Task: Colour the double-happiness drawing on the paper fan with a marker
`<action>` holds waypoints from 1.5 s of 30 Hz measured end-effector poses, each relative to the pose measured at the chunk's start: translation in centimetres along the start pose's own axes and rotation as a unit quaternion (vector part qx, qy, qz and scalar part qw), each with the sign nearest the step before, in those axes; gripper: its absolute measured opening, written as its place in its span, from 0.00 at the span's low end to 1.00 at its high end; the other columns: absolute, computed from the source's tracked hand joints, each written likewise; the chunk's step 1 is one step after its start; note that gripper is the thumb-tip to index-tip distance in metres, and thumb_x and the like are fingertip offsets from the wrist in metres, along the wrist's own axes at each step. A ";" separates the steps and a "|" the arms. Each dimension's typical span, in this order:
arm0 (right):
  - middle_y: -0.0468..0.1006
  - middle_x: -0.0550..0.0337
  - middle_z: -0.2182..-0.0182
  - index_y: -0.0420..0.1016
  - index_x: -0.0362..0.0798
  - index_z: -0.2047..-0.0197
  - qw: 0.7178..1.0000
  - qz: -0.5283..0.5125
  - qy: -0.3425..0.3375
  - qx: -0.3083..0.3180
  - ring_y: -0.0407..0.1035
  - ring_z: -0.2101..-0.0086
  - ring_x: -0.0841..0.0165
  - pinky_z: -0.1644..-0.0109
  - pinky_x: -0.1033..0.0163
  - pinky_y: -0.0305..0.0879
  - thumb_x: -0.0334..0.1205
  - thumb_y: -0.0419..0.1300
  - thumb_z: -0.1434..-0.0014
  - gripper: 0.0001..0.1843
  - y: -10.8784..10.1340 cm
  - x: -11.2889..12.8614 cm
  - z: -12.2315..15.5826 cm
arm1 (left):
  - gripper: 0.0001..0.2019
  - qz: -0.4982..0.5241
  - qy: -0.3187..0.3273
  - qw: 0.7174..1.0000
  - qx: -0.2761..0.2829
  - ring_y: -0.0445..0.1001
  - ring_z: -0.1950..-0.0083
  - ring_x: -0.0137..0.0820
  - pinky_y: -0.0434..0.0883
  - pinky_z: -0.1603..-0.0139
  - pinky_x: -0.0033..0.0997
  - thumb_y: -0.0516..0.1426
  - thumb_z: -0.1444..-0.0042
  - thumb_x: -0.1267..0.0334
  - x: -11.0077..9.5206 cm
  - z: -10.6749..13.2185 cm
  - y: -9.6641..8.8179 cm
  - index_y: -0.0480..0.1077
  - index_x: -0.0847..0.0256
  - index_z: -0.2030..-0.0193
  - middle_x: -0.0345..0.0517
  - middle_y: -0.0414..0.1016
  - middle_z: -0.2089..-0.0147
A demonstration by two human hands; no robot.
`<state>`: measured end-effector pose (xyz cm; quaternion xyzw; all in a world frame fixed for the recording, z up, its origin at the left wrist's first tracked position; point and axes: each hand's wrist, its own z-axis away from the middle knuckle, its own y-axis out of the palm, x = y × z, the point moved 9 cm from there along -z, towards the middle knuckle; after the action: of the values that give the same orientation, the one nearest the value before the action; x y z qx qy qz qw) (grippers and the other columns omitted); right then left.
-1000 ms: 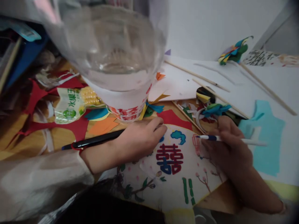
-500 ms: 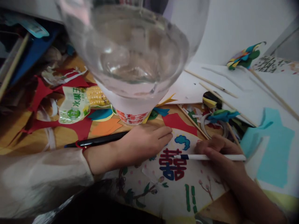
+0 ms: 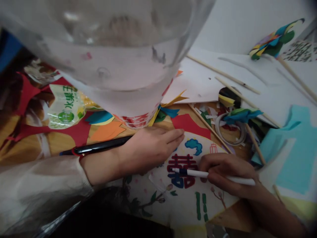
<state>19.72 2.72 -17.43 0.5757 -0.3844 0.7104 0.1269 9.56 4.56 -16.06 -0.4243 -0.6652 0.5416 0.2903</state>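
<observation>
My left hand lies flat with its fingers stretched out across the upper left of a rounded sheet of drawing paper. Between the fingers of my right hand is a white marker with a dark blue band near its tip. The tip points left, over a red and blue double-happiness character; I cannot tell whether it touches the paper. A blue cloud, green bamboo strokes and a flowering branch are also drawn there. A glossy black pen lies behind my left wrist.
A large clear vessel with red print stands close behind my left hand, blocking much of the view. Around it are red paper scraps, a corn packet, a tape roll, wooden sticks and light-blue paper.
My right hand and the marker have moved left, so the tip now sits over the left half of the character. My left hand stays flat on the paper. The view has shifted slightly.
</observation>
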 end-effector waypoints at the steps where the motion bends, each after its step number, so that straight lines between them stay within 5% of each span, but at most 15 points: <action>1: 0.71 0.62 0.77 0.69 0.47 0.66 1.000 0.006 0.002 0.001 0.64 0.78 0.74 0.74 0.67 0.59 0.37 0.52 0.37 0.08 0.0 0.0 -0.1 | 0.19 -0.002 0.000 1.000 0.002 0.74 0.55 0.36 0.76 0.63 0.35 0.44 0.40 0.72 0.0 0.0 0.0 0.66 0.68 0.44 0.43 0.70 0.44; 10: 0.72 0.60 0.78 0.68 0.48 0.66 1.000 0.020 0.000 0.014 0.66 0.78 0.72 0.74 0.66 0.61 0.40 0.51 0.36 0.09 0.2 0.4 -0.3 | 0.19 -0.003 -0.002 1.000 0.010 0.74 0.54 0.35 0.75 0.61 0.35 0.44 0.40 0.72 -0.2 0.0 0.4 0.64 0.68 0.43 0.44 0.69 0.43; 17: 0.72 0.60 0.75 0.65 0.49 0.73 0.999 0.014 -0.034 -0.009 0.67 0.75 0.73 0.74 0.67 0.62 0.33 0.53 0.38 0.11 0.0 0.6 0.0 | 0.19 -0.001 -0.002 1.000 -0.004 0.74 0.55 0.35 0.74 0.62 0.35 0.43 0.40 0.71 -0.1 -0.1 -0.1 0.66 0.68 0.45 0.45 0.70 0.44; 29: 0.73 0.62 0.74 0.64 0.50 0.71 0.998 0.004 -0.057 -0.026 0.68 0.74 0.72 0.73 0.67 0.63 0.29 0.55 0.41 0.09 -0.2 1.0 0.0 | 0.19 -0.012 -0.005 1.000 -0.029 0.75 0.57 0.35 0.74 0.65 0.34 0.43 0.39 0.70 -0.1 -0.1 -0.4 0.68 0.66 0.47 0.42 0.72 0.46; 45: 0.75 0.61 0.73 0.67 0.50 0.67 0.999 0.007 -0.035 -0.030 0.69 0.74 0.71 0.72 0.66 0.63 0.32 0.55 0.39 0.05 -0.3 0.5 0.0 | 0.18 0.031 -0.022 0.999 0.004 0.75 0.56 0.38 0.76 0.65 0.39 0.43 0.39 0.72 -0.1 -0.1 0.1 0.65 0.68 0.45 0.46 0.72 0.47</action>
<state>19.78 2.76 -16.90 0.5932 -0.4139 0.6790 0.1255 9.74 4.58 -16.13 -0.4313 -0.6556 0.5623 0.2608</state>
